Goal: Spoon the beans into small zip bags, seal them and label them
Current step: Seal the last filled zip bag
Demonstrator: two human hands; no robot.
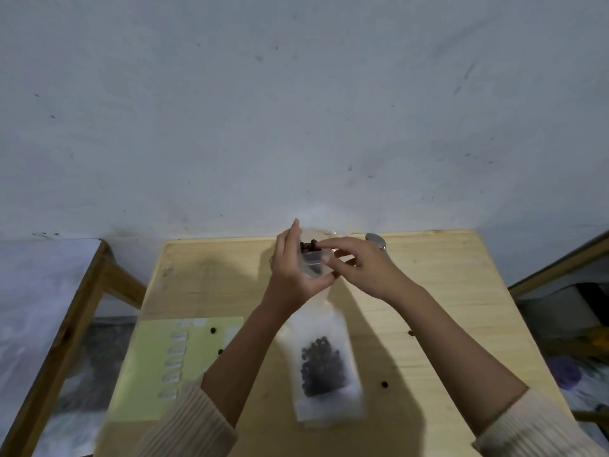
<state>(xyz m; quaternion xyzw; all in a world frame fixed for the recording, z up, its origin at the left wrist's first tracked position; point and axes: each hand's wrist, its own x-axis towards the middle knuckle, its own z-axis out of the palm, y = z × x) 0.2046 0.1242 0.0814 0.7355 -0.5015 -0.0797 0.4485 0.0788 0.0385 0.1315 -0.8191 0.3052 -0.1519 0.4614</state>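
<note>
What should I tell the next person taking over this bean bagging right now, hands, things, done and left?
Left hand: holds a small zip bag with beans in it, raised over the far side of the table.
Right hand: fingers pinch that bag's edge, probably to seal it.
One filled bag lies flat near the front.
Label sheet lies front left, labels still on it.
Spoon lies at the far edge.
A few loose beans lie scattered.
Left: finish the seal and label the bags; no label shows on either.
</note>
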